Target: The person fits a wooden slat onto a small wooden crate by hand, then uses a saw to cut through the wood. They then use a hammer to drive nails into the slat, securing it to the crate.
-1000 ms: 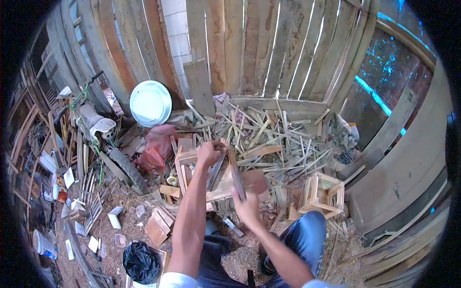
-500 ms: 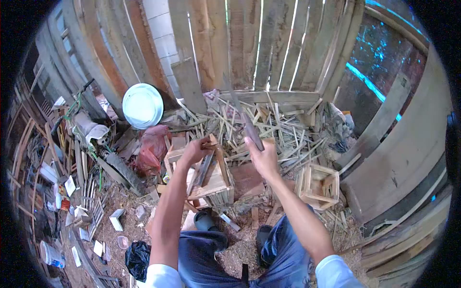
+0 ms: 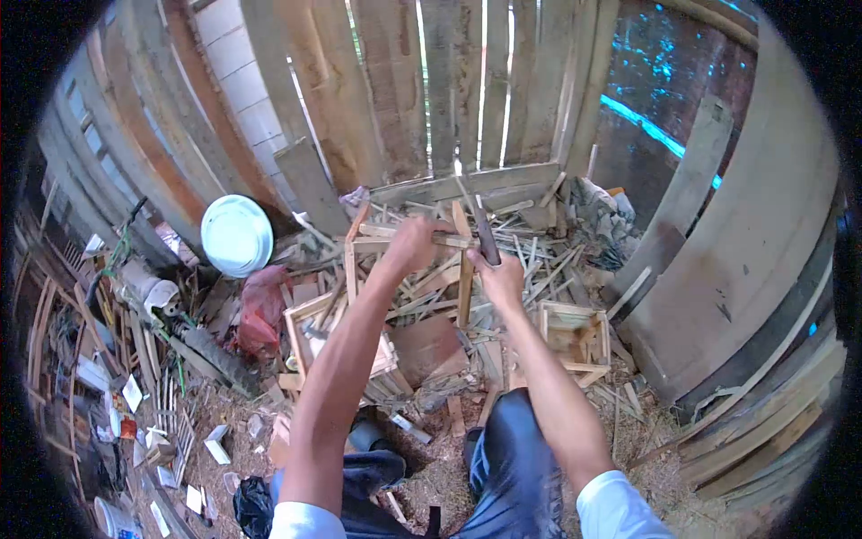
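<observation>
The left hand (image 3: 415, 244) clamps a pale, open frame (image 3: 458, 241) of slim wooden bars. By the frame's right end, the right hand (image 3: 501, 277) grips a dark tool (image 3: 486, 235).

Basin (image 3: 237, 235) stands left of both hands (image 3: 456, 258).

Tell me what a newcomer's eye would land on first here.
Probably the round white basin by the plank wall, left of centre. Next, mid-view, the left hand holding a wooden frame and the right hand gripping a dark-handled tool.
</observation>
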Available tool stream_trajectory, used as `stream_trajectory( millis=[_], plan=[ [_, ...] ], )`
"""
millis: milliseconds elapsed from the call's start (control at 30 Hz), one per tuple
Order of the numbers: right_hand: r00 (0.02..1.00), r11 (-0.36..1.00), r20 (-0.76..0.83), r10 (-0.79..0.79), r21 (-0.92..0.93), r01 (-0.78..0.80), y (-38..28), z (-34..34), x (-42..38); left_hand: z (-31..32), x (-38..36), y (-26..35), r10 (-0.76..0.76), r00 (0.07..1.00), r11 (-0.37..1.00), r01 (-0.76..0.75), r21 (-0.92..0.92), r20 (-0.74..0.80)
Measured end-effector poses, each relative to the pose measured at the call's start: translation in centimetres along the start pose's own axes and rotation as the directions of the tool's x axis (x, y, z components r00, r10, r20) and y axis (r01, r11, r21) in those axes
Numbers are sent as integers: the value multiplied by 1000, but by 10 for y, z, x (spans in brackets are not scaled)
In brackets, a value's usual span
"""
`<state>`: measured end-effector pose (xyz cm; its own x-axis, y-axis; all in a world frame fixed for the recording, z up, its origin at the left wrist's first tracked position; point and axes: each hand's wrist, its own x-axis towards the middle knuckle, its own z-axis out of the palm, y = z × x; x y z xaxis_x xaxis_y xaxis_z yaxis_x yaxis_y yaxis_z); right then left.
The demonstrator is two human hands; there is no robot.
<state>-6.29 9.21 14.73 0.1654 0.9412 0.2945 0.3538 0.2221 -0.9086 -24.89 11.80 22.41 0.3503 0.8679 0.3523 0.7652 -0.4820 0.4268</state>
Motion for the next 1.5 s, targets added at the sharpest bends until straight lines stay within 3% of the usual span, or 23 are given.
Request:
stream_trajectory(
  millis=[200, 267, 300, 400, 533, 567, 667, 700, 733, 800, 833, 900, 933, 967, 1033, 1067, 1100, 1133, 1200, 1233, 1267, 1333, 1500],
  plan=[
    [998, 966, 18, 65, -250, -59, 85, -40, 8, 134, 22, -19, 54, 994, 979, -34, -199, 96],
    [976, 910, -23, 214, -359, -208, 111, -39, -7, 190, 15, -35, 119, 990, 979, -103, -175, 82],
    [975, 903, -13, 223, -373, -212, 160, -27, -8, 190, 5, -14, -29, 987, 989, 52, -141, 158],
    [979, 910, -86, 185, -361, -204, 178, -23, -35, 250, -18, -37, -113, 972, 984, 139, -112, 207],
    [961, 883, 9, 277, -397, -251, 192, -1, -30, 294, -50, -77, -176, 967, 905, 232, -356, 182],
    [954, 840, 7, 301, -475, -261, 187, 0, -27, 299, -56, -82, -209, 953, 946, 254, -204, 218],
    [948, 856, 95, 303, -465, -227, 199, 6, -23, 328, -81, -100, -166, 974, 975, 186, -122, 158],
    [952, 830, 85, 293, -518, -209, 201, 9, -24, 323, -83, -98, -48, 996, 999, 49, -7, 72],
    [952, 828, 89, 291, -522, -205, 203, 9, -25, 318, -84, -93, -52, 996, 999, 53, -11, 68],
    [919, 900, 209, 333, -362, -243, 200, 4, -24, 306, -84, -80, -361, 907, 912, 392, -122, 216],
    [919, 903, 224, 324, -363, -230, 182, -1, -22, 296, -84, -74, -373, 905, 908, 401, -122, 205],
    [951, 942, 208, 229, -292, -163, 143, -10, -19, 271, -86, -65, -169, 985, 985, 167, 49, 34],
    [968, 971, 216, 125, -228, -75, 130, -9, -13, 258, -89, -58, -198, 980, 978, 197, 66, 10],
    [907, 951, 301, 296, -182, -250, 117, -11, -8, 245, -93, -49, -150, 986, 980, 157, 119, -68],
    [961, 976, 244, 134, -202, -85, 82, -11, 1, 200, -100, -27, -123, 979, 967, 155, 205, -161],
    [976, 1000, 219, 6, -29, 0, 55, -10, 2, 166, -105, -3, -157, 974, 955, 192, 226, -166],
    [931, 992, 344, 121, -22, -121, 41, -13, 9, 143, -115, 12, -198, 966, 944, 234, 233, -169],
    [942, 996, 326, 85, -20, -83, 20, -10, 10, 130, -125, 12, -226, 956, 935, 266, 233, -185],
    [924, 996, 383, 13, 78, -46, -13, -10, 4, 103, -145, 5, -263, 958, 938, 225, 262, 118],
    [920, 996, 393, 1, 79, -35, -26, -10, -2, 98, -157, -5, -279, 957, 935, 252, 249, 81],
    [915, 994, 404, -1, 99, -43, -36, -8, -12, 94, -167, -17, -417, 882, 896, 358, 261, 219],
    [908, 992, 419, -5, 115, -48, -50, -3, -41, 118, -206, -68, -365, 928, 847, 300, 439, 70],
    [874, 918, 451, 183, 240, -316, -11, 15, -133, 110, -247, -91, -408, 913, 827, 379, 416, -20]
  ],
)
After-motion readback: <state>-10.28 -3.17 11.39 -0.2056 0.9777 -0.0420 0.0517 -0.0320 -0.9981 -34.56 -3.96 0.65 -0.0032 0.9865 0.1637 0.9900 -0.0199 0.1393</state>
